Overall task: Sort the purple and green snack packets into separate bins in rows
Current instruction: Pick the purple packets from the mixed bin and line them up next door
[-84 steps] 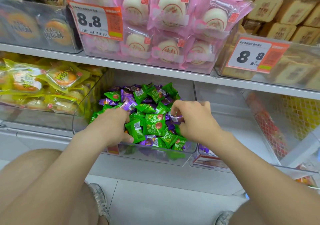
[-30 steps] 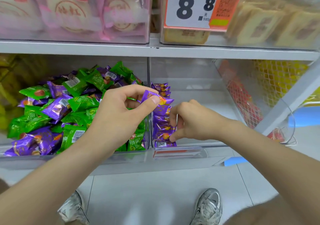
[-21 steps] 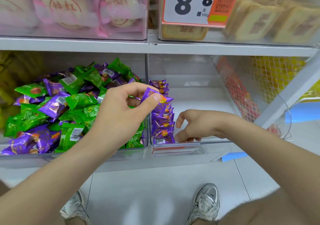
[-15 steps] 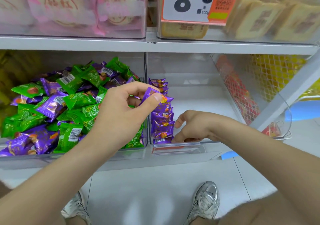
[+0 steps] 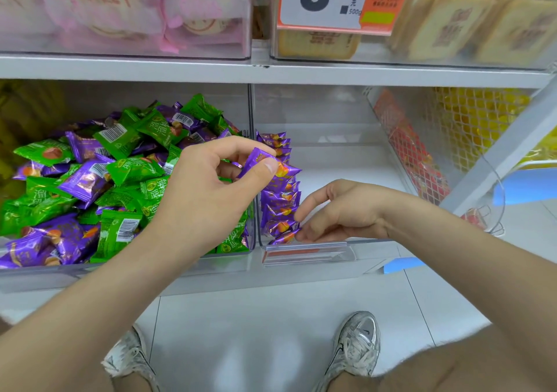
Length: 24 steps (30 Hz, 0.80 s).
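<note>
A purple packet (image 5: 271,165) is pinched by the left hand (image 5: 208,186) just above the row (image 5: 278,205) in the right bin (image 5: 331,156). The row's front is only touched by loose fingertips of the right hand (image 5: 340,211), so it could easily get toppled if the packet's shoved in crooked.

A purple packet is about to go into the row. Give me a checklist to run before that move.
1. Packet held: left hand pinches a purple packet between thumb and fingers: ok.
2. Colour match: the row in the right bin shows only purple: ok.
3. Row steadied: right hand touches the row's front end: ok.
4. Space at the row's front end for another packet: cannot tell.
5. Left bin sorted: green and purple packets lie mixed: not ok.
</note>
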Each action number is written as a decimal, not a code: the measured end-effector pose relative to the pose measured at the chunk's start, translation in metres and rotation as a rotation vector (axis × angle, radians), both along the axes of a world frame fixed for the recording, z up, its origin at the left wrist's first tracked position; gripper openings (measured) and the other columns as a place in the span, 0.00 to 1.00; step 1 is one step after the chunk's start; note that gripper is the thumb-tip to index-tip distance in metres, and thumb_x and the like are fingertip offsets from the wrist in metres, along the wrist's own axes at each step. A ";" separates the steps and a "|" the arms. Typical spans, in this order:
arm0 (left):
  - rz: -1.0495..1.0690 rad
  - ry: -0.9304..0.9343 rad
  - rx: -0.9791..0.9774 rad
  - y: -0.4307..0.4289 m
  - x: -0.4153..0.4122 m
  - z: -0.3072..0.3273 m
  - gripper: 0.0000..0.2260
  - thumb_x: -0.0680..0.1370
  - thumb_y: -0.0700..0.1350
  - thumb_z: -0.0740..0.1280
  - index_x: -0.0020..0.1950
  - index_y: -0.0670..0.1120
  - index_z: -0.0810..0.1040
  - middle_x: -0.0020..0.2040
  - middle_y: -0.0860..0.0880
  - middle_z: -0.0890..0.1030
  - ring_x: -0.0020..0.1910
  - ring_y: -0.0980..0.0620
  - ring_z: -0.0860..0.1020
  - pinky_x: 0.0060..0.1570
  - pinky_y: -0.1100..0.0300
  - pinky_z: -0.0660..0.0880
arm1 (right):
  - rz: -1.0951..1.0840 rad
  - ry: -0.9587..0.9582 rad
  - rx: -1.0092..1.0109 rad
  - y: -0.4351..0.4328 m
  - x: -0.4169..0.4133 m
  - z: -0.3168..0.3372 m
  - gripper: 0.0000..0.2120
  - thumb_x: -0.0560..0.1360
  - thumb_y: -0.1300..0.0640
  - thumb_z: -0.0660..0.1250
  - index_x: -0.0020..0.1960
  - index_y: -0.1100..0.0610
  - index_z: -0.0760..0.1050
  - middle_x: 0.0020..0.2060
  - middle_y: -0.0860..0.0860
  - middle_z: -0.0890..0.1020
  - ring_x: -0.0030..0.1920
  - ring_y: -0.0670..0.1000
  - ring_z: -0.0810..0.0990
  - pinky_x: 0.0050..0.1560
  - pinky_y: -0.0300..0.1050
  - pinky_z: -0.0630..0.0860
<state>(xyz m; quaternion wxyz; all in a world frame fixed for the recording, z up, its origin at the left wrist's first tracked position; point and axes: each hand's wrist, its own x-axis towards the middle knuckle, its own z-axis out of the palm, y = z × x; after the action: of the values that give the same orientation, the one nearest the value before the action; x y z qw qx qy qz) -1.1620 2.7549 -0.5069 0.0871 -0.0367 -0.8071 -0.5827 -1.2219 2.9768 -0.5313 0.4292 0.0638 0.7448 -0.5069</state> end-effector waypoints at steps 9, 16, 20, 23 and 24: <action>-0.002 -0.008 0.028 0.001 -0.001 0.001 0.02 0.79 0.46 0.74 0.50 0.53 0.87 0.43 0.54 0.87 0.42 0.44 0.82 0.37 0.67 0.73 | 0.173 0.312 0.106 -0.002 0.003 0.002 0.09 0.68 0.69 0.82 0.47 0.62 0.88 0.41 0.60 0.88 0.40 0.54 0.87 0.44 0.44 0.84; 0.000 -0.007 0.023 0.001 -0.001 0.002 0.02 0.79 0.47 0.74 0.50 0.53 0.87 0.44 0.54 0.87 0.40 0.48 0.82 0.37 0.69 0.72 | 0.403 0.555 0.208 -0.006 -0.002 0.003 0.03 0.72 0.62 0.80 0.44 0.56 0.87 0.32 0.50 0.87 0.34 0.50 0.87 0.40 0.43 0.83; -0.007 -0.007 0.022 0.001 0.001 0.002 0.02 0.79 0.46 0.74 0.50 0.52 0.87 0.43 0.55 0.87 0.40 0.48 0.82 0.37 0.69 0.73 | 0.563 0.624 0.269 -0.003 -0.004 0.004 0.03 0.74 0.58 0.79 0.44 0.51 0.88 0.33 0.47 0.87 0.32 0.43 0.82 0.37 0.36 0.78; -0.005 -0.001 0.021 0.001 0.001 0.002 0.02 0.79 0.46 0.74 0.51 0.52 0.87 0.43 0.55 0.87 0.39 0.48 0.82 0.38 0.68 0.74 | 0.642 0.640 0.298 -0.001 -0.005 0.004 0.03 0.75 0.57 0.78 0.46 0.49 0.88 0.37 0.47 0.87 0.37 0.46 0.84 0.41 0.38 0.80; -0.005 0.001 0.022 0.000 0.001 0.002 0.02 0.79 0.46 0.74 0.51 0.52 0.87 0.43 0.55 0.87 0.38 0.51 0.81 0.38 0.68 0.74 | 0.654 0.631 0.294 0.000 -0.006 0.004 0.03 0.76 0.57 0.77 0.47 0.50 0.88 0.38 0.47 0.87 0.39 0.47 0.85 0.42 0.39 0.80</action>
<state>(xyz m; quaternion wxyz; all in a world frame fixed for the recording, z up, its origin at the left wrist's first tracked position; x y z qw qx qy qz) -1.1609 2.7550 -0.5046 0.0864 -0.0381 -0.8007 -0.5916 -1.2277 2.9766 -0.5276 0.3056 -0.2707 0.8836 -0.2292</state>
